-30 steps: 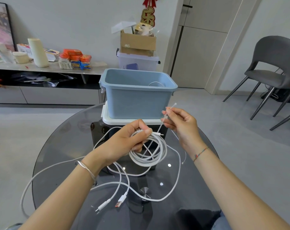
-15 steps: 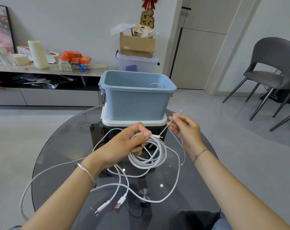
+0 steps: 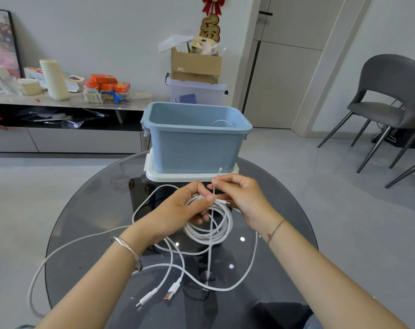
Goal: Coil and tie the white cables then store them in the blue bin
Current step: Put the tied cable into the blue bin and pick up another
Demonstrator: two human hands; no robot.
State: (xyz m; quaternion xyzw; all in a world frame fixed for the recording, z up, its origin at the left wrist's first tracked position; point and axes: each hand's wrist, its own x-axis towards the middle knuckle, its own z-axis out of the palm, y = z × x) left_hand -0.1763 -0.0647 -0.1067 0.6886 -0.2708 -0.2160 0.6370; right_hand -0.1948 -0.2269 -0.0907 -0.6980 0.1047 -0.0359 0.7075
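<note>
My left hand [image 3: 178,213] grips a coiled white cable [image 3: 222,230] above the round glass table [image 3: 282,276], thumb pressing the coil's top. My right hand [image 3: 243,195] pinches a thin white tie [image 3: 214,184] that runs upright beside the coil's top, its tip near the bin's base. More loose white cables [image 3: 168,269] lie spread on the glass, two plug ends [image 3: 161,293] near the front. The blue bin [image 3: 194,141] stands just behind my hands on a white lid [image 3: 154,173], with a white cable loop [image 3: 222,123] inside.
A dark box sits under the white lid. Behind the bin are a clear storage box [image 3: 197,92] with a cardboard box [image 3: 195,65] on top. A low shelf [image 3: 69,102] with packets runs along the left wall. A grey chair [image 3: 389,98] stands at right.
My right hand has come left and down with the tie, closing in on the top of the coil. The left hand keeps its hold on the coil.
</note>
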